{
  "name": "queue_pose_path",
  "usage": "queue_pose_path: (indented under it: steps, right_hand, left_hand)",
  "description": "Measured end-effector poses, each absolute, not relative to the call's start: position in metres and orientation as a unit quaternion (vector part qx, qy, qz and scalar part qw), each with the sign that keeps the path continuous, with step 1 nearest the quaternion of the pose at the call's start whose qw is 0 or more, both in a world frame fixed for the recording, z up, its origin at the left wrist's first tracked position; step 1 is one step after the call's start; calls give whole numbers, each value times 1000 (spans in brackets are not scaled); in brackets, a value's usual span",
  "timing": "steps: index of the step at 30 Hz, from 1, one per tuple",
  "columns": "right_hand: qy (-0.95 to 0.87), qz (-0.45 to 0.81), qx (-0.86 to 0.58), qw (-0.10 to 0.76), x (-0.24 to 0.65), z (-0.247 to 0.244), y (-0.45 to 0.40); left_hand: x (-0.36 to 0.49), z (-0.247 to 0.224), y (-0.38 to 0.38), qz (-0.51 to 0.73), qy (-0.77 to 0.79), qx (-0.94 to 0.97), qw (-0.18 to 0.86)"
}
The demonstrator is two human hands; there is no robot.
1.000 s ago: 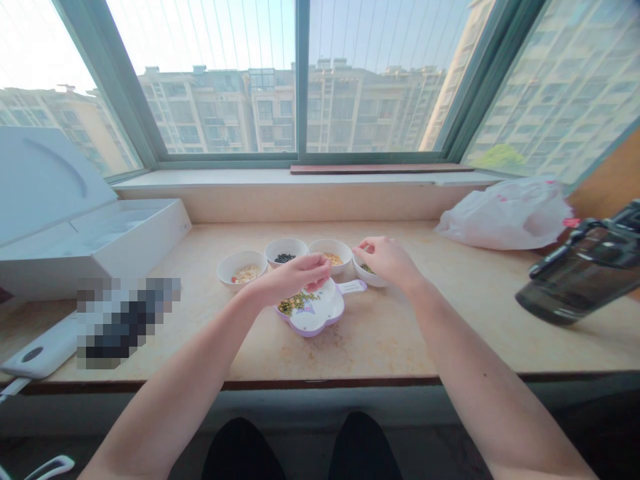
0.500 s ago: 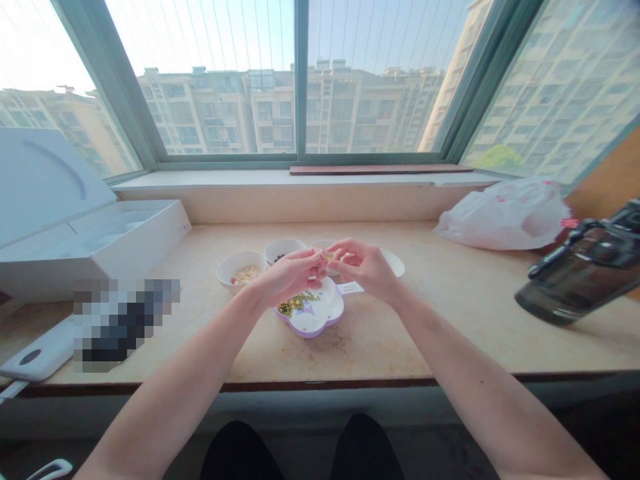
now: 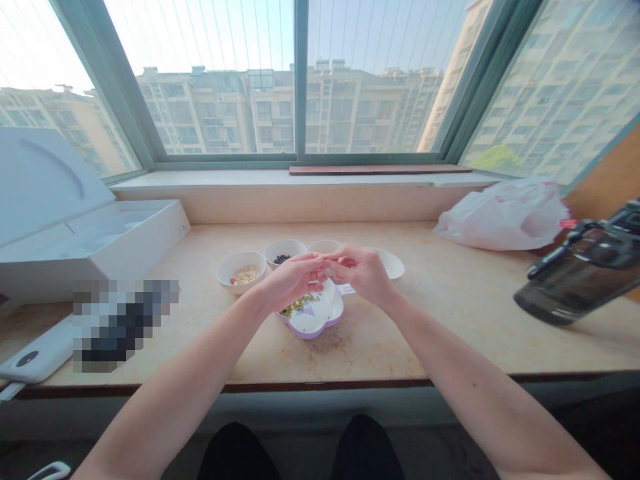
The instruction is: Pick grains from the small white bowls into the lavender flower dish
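A wide window (image 3: 300, 80) looked out on apartment blocks above a pale stone sill (image 3: 380, 347). A white box (image 3: 85, 247) stood at the left, with a plastic bag (image 3: 505, 217) and a dark bottle (image 3: 580, 267) at the right. Mid-sill, a lilac-rimmed plate (image 3: 325, 317) held green grains (image 3: 299, 305), just below a bowl of pale flakes (image 3: 240, 270) and a bowl of dark beans (image 3: 283, 250). The left hand (image 3: 290, 280) and right hand (image 3: 363, 273) curled inward above the plate, fingertips meeting; whether they pinched anything could not be told.
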State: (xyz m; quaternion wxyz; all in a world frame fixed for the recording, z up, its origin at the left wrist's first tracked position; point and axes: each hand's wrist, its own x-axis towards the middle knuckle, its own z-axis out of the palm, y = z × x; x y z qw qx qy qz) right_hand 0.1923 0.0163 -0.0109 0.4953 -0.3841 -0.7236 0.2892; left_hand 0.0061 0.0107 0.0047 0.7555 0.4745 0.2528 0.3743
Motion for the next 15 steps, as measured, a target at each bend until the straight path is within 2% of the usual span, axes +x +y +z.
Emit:
queue_pose_path:
  steps: [3, 6, 8, 11, 15]
  right_hand:
    - [-729, 244, -406, 495, 193, -5, 15]
    - [-723, 174, -437, 506, 203, 3, 19]
    - [-716, 115, -469, 505, 215, 6, 27]
    - [-720, 35, -552, 420, 234, 8, 41]
    - [-702, -4, -654, 282, 250, 6, 50]
  left_hand:
    - [3, 3, 15, 391, 308, 544, 676]
    - [-5, -1, 21, 391, 394, 693, 461]
    - [-11, -1, 24, 335, 388, 797, 319]
    - [-16, 2, 23, 183, 393, 879, 197]
    - [-14, 8, 16, 43, 386, 914, 116]
